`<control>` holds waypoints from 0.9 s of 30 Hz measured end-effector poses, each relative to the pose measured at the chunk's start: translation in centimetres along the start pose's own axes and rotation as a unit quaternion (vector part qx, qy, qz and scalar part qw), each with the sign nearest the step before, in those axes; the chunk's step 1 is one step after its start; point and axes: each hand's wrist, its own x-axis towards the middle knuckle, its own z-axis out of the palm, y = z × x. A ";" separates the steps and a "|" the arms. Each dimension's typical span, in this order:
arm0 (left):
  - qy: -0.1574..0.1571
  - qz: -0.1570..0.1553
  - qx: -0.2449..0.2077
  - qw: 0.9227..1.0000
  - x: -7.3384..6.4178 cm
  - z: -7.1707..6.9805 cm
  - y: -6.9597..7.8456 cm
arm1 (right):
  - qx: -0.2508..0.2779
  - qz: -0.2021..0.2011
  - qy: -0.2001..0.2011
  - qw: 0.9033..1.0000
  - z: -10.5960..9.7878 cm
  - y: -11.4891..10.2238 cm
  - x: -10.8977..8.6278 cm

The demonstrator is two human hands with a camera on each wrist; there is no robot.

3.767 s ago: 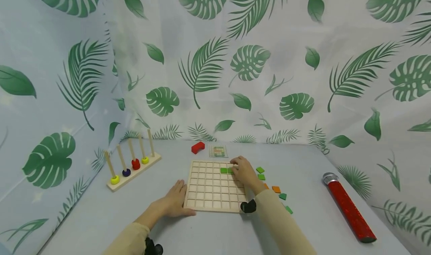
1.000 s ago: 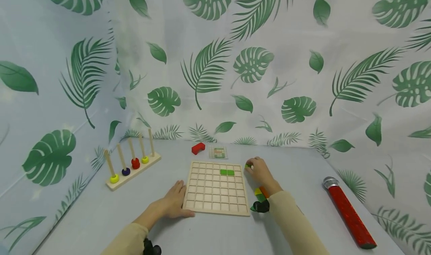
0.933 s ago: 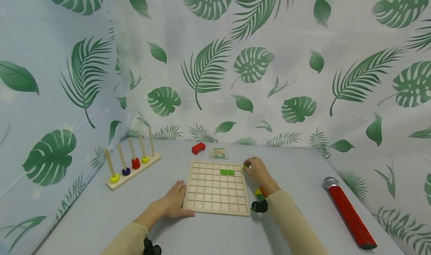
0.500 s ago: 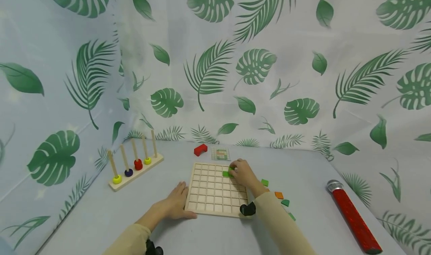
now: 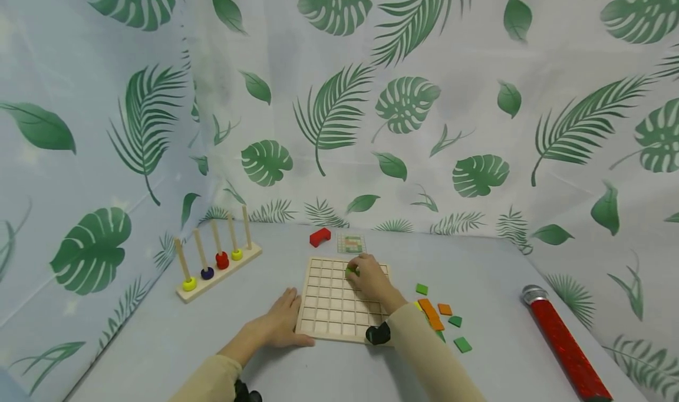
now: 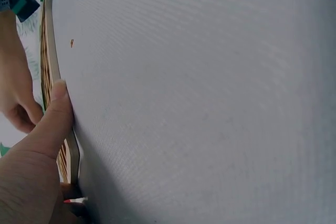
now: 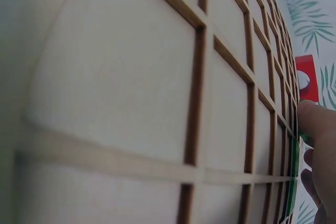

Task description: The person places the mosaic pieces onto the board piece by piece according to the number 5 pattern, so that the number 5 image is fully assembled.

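A wooden grid board (image 5: pixel 326 307) lies on the table in the head view. My left hand (image 5: pixel 281 322) rests at its front left corner, fingers along the left side. In the left wrist view the thumb of my left hand (image 6: pixel 52 124) lies across the board's front edge. Over the back rows, my right hand (image 5: pixel 373 281) pinches a small green tile (image 5: pixel 350 271) between thumb and fingers. It hides the green tiles seen earlier on the board. In the right wrist view, my right hand (image 7: pixel 321 135) is at the far side of the grid (image 7: pixel 199 93).
Right of the board lie a light green tile (image 5: pixel 421 289), orange tiles (image 5: pixel 431 315) and dark green pieces (image 5: pixel 462 345). A red microphone (image 5: pixel 567 343) lies farther right. Behind the board are a red arch block (image 5: pixel 320 237) and a pattern card (image 5: pixel 352 243). A peg stand (image 5: pixel 220 274) stands left.
One second ago my right hand held a green tile beyond the board's right edge. It has moved left over the back rows, covering two green tiles there. My left hand stays put.
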 end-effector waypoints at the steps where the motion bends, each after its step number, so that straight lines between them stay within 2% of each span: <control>1: -0.001 0.001 0.000 1.000 0.0 0.0 0.0 | 0.000 0.001 -0.001 1.000 0.1 0.0 0.0; 18: -0.004 0.004 -0.006 1.000 -0.2 0.0 -0.1 | -0.002 -0.007 0.010 1.000 0.6 -0.4 0.1; 27: -0.007 0.007 -0.012 1.000 -0.1 -0.1 -0.1 | -0.022 -0.006 0.020 1.000 0.3 -0.4 0.0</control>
